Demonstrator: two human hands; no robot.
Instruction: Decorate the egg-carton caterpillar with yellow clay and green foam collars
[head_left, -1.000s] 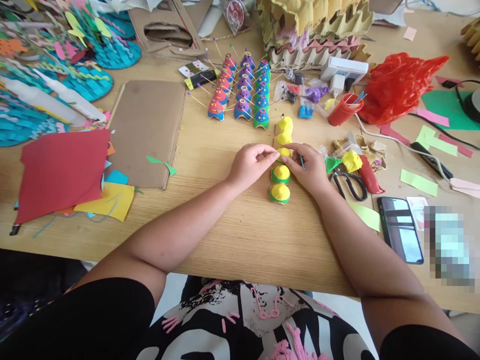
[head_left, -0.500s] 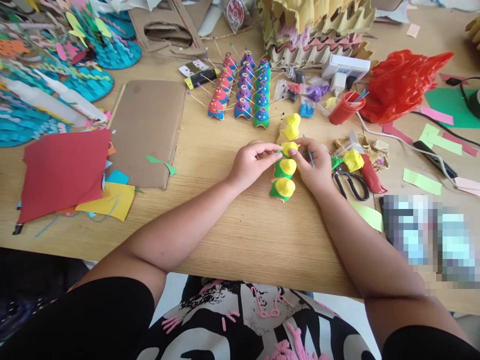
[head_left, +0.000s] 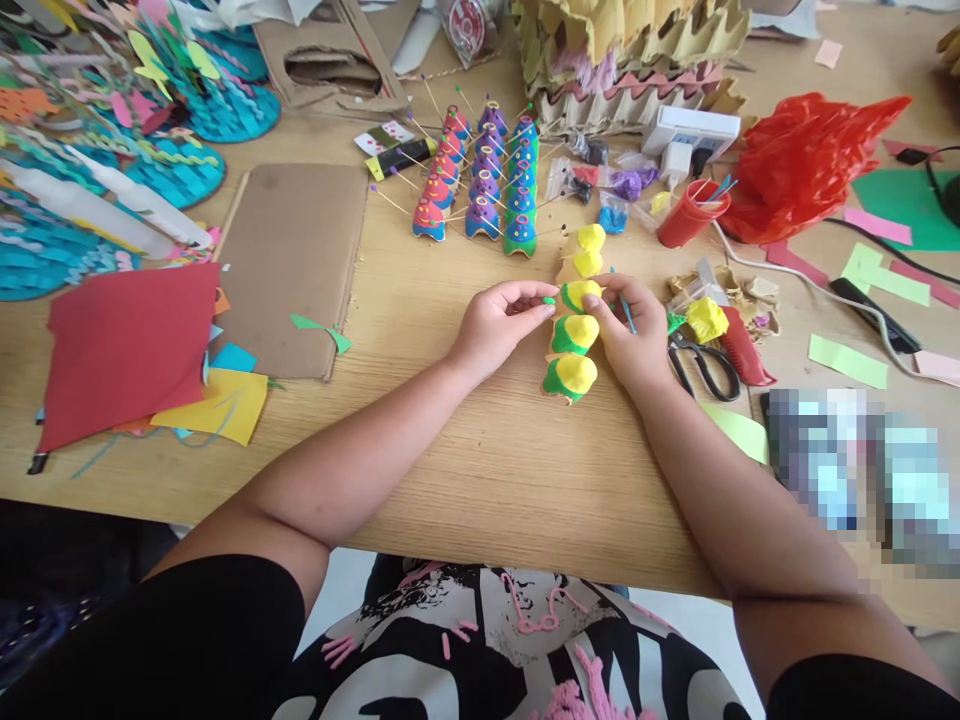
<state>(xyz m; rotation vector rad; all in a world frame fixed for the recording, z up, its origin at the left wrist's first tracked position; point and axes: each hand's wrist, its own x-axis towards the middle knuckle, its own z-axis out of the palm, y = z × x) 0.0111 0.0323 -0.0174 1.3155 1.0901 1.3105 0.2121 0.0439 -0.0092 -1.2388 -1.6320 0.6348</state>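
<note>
A strip of egg-carton bumps (head_left: 576,375) lies on the table in front of me, its tops covered in yellow clay and the nearer ones green lower down. At its left side, my left hand (head_left: 504,322) pinches a small piece of green clay (head_left: 550,300) between thumb and fingertips. On the other side, my right hand (head_left: 631,322) touches the middle bump with its thumb and holds a thin blue stick (head_left: 624,302) among its fingers.
Three finished caterpillar-like strips (head_left: 484,215) stand beyond my hands. Scissors (head_left: 705,365), yellow clay (head_left: 706,320) and a red cup (head_left: 694,214) are on the right. Cardboard (head_left: 296,265) and red paper (head_left: 131,345) lie left; egg cartons (head_left: 630,60) are stacked behind.
My left hand has drawn slightly left, off the middle bump, and the green piece in its fingertips now shows. The strip appears slightly further right in view.
</note>
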